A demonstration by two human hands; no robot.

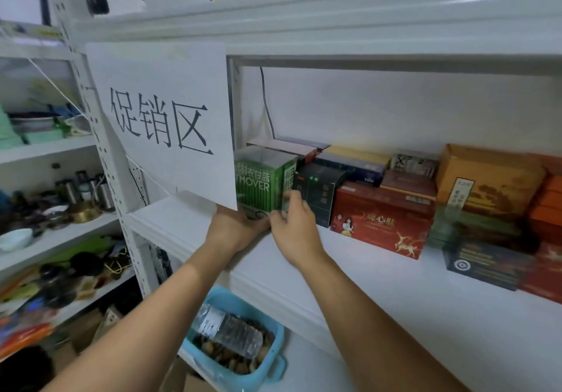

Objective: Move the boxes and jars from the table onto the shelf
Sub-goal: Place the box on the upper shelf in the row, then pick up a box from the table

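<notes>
A green box (258, 179) with a clear top stands at the left end of the white shelf (380, 273). My left hand (234, 224) holds its lower left corner from below, partly behind a paper sign. My right hand (293, 224) pinches the box's lower right edge with its fingers. Right beside the green box stands a dark box (319, 191), then a red box (380, 218) and an orange box (486, 179). More boxes are stacked behind them.
A white paper sign (164, 118) with large black characters hangs over the shelf's left post. A blue tub (273, 364) with a plastic bottle and nuts sits on the shelf below. The neighbouring rack (48, 148) at left holds bowls, flasks and clutter.
</notes>
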